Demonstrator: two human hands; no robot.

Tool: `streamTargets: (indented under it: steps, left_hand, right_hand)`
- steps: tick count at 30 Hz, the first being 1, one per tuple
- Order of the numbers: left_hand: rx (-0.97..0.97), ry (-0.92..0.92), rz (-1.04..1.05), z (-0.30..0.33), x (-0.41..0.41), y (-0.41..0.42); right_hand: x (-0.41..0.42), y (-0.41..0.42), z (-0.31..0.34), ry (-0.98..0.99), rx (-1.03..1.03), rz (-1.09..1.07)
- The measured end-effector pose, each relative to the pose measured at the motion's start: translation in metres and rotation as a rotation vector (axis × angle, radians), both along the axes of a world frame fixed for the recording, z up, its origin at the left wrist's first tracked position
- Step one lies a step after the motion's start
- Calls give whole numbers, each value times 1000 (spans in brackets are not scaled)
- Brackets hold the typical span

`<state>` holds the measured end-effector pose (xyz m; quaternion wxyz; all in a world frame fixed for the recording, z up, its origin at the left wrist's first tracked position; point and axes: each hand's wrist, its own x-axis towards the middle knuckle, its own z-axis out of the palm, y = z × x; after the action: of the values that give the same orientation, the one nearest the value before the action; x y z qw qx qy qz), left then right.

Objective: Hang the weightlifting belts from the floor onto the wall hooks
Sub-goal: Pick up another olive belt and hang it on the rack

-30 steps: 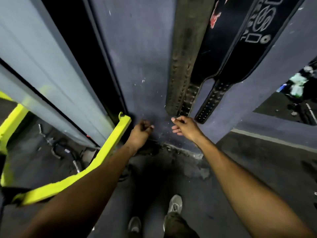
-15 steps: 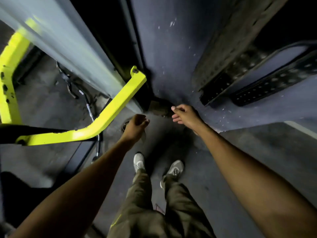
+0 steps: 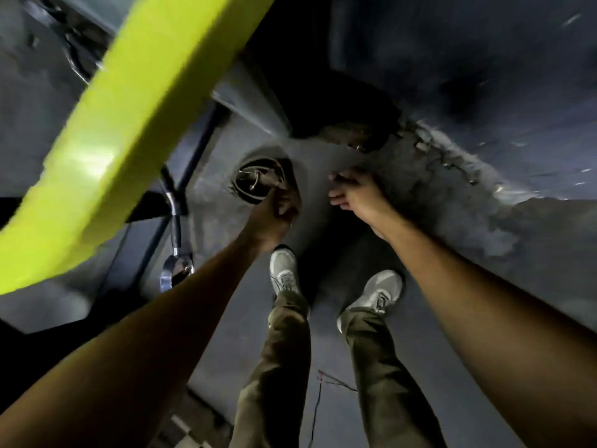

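Arms reach down from the bottom corners toward a dim grey floor (image 3: 420,367), seen from above and blurred by motion. The left hand (image 3: 274,215) has its fingers curled, right at the edge of a dark coiled belt (image 3: 258,182) that lies on the floor; whether the fingers actually grip the belt cannot be told through the blur. A pale buckle or cord shows on top of the coil. The right hand (image 3: 358,195) is just beside the left, the two a small gap apart, with its fingers bent downward toward the floor; nothing is visibly held in it, and whether it touches the floor is unclear.

Beyond the hands, a second dark, brownish shape (image 3: 349,130) lies in a shadowed patch at the foot of the wall (image 3: 468,59); it is too blurred to identify. The base of the wall is rough and crumbled to the right.

A wide neon-yellow bar (image 3: 129,124) slants across the upper left, above the belt. Under it hangs a shiny metal handle (image 3: 176,266) on a dark cable.

Below the hands stand two grey sneakers (image 3: 284,273) and olive trouser legs (image 3: 277,367). A thin red cord (image 3: 318,402) lies on the floor between the legs.
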<state>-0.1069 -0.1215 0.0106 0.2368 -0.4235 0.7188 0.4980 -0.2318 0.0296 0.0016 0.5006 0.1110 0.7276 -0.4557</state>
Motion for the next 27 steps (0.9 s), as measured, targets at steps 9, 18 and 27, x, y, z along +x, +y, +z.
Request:
streamTargets:
  steps: [9, 18, 27]
  left_hand:
    - [-439, -218, -492, -214, 39, -45]
    - [-746, -127, -950, -296, 38, -65]
    - [-255, -108, -477, -193, 22, -33]
  right_hand:
    - [58, -21, -208, 3, -2, 111]
    - [95, 3, -278, -55, -4, 77]
    - [73, 15, -190, -9, 8, 37]
